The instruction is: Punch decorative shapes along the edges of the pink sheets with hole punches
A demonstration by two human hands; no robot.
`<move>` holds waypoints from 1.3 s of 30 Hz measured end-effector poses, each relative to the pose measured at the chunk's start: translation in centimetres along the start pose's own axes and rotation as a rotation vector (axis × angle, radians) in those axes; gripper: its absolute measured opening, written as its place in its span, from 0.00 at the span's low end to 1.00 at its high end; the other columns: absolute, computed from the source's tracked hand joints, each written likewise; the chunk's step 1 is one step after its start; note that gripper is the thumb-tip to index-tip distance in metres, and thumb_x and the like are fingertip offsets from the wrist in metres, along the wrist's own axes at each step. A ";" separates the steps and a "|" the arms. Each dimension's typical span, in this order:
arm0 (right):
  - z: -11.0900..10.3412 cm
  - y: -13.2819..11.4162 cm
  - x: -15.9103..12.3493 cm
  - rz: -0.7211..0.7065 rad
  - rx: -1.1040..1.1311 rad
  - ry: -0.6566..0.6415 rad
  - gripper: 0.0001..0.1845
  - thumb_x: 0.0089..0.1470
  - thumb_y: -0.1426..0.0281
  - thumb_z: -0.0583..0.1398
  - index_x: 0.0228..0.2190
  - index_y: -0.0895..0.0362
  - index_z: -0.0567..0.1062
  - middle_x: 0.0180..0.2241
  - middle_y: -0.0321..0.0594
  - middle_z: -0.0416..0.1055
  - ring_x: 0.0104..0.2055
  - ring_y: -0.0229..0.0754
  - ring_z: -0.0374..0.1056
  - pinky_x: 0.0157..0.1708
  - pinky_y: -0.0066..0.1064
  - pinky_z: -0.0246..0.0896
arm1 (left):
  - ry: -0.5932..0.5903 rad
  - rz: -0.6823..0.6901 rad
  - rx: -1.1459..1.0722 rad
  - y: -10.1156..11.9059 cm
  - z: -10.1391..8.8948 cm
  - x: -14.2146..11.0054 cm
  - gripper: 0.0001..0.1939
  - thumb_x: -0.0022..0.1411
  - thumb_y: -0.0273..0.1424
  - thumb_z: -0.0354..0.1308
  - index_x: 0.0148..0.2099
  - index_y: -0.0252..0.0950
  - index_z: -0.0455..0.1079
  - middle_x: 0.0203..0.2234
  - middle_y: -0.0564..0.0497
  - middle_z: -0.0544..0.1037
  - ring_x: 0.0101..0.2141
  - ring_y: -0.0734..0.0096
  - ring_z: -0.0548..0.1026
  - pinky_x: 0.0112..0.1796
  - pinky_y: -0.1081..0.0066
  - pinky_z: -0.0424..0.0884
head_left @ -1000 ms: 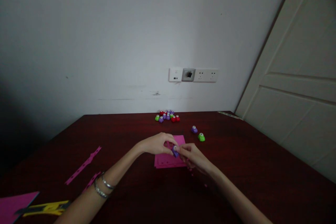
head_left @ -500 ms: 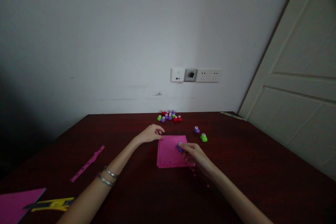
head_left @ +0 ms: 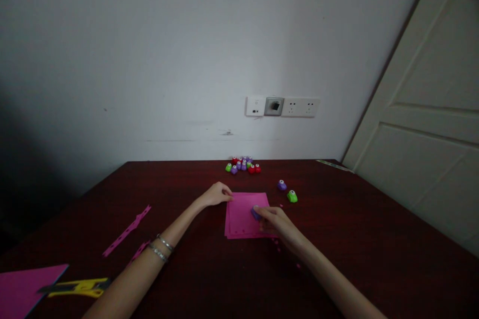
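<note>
A small stack of square pink paper (head_left: pixel 245 204) lies on the dark red table, with small punched holes along its near edge. At its far left corner, my left hand (head_left: pixel 217 193) is closed, thumb and curled fingers pinching the paper's edge. My right hand (head_left: pixel 279 222) grips a small purple craft punch (head_left: pixel 256 212) over the right part of the sheet. Its lower fingers are partly hidden in shadow. Tiny pink paper bits (head_left: pixel 276 242) are scattered beside the near right corner.
Another purple punch (head_left: pixel 282 185) and a green punch (head_left: pixel 292 196) stand right of the paper. Several more punches (head_left: pixel 243 165) cluster near the wall. On the left lie a punched pink strip (head_left: pixel 127 232), a yellow utility knife (head_left: pixel 80 287) and a larger pink sheet (head_left: pixel 28 286).
My left hand has come down onto the paper's far left corner, its fingers closing. The purple punch in my right hand has shifted slightly nearer. A pink bit now shows right of the paper.
</note>
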State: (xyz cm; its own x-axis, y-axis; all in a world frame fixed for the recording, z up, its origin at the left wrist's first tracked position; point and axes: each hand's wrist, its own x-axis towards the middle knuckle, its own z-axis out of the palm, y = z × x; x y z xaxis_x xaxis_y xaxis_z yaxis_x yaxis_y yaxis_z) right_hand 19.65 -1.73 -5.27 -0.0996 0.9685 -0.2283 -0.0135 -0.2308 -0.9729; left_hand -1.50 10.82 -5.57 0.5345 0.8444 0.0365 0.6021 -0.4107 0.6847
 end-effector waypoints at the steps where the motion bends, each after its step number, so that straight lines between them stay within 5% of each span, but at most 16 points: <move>1: 0.0 0.0 0.0 0.000 0.005 0.002 0.21 0.40 0.52 0.61 0.19 0.58 0.69 0.15 0.33 0.65 0.18 0.33 0.60 0.24 0.26 0.55 | -0.009 0.005 -0.028 0.1 0.1 0.0 0.15 0.46 0.36 0.60 0.33 0.30 0.76 0.25 0.47 0.77 0.27 0.69 0.72 0.29 0.74 0.64; 12: 0.3 -0.5 -0.5 0.028 0.010 0.004 0.21 0.40 0.53 0.62 0.18 0.59 0.70 0.15 0.33 0.66 0.18 0.33 0.62 0.23 0.25 0.56 | -0.103 -0.100 -0.283 1.1 0.5 -0.6 0.10 0.52 0.33 0.56 0.32 0.29 0.71 0.11 0.58 0.65 0.11 0.83 0.57 0.13 0.80 0.52; 20: -0.7 -1.8 -0.9 -0.006 0.147 -0.060 0.19 0.42 0.54 0.62 0.26 0.59 0.72 0.24 0.40 0.73 0.21 0.36 0.67 0.24 0.28 0.61 | 0.037 -0.033 -0.470 3.0 -2.5 -1.2 0.12 0.57 0.37 0.53 0.36 0.31 0.65 0.13 0.56 0.67 0.13 0.79 0.66 0.11 0.81 0.55; 27: 0.6 -1.9 -1.8 -0.018 0.227 -0.121 0.19 0.44 0.55 0.62 0.24 0.60 0.72 0.23 0.41 0.72 0.21 0.35 0.66 0.25 0.28 0.62 | 0.197 0.021 -0.535 4.2 -4.8 -1.5 0.12 0.57 0.37 0.54 0.37 0.32 0.65 0.14 0.56 0.68 0.13 0.80 0.65 0.12 0.81 0.57; 39: 1.2 -1.3 -1.6 -0.036 0.431 -0.028 0.19 0.42 0.56 0.63 0.23 0.61 0.73 0.23 0.40 0.71 0.23 0.34 0.66 0.25 0.27 0.61 | 0.225 -0.013 -0.580 5.3 -4.8 -1.9 0.10 0.57 0.35 0.55 0.36 0.32 0.65 0.13 0.56 0.68 0.12 0.80 0.66 0.13 0.80 0.57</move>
State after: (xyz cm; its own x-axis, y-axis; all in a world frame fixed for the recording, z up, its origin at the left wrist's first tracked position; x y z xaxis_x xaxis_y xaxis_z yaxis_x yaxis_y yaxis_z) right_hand 18.62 -3.07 -3.57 -0.1182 0.9752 -0.1873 -0.4312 -0.2203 -0.8750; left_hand -2.16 8.68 1.53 0.3535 0.9257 0.1349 0.1532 -0.1996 0.9678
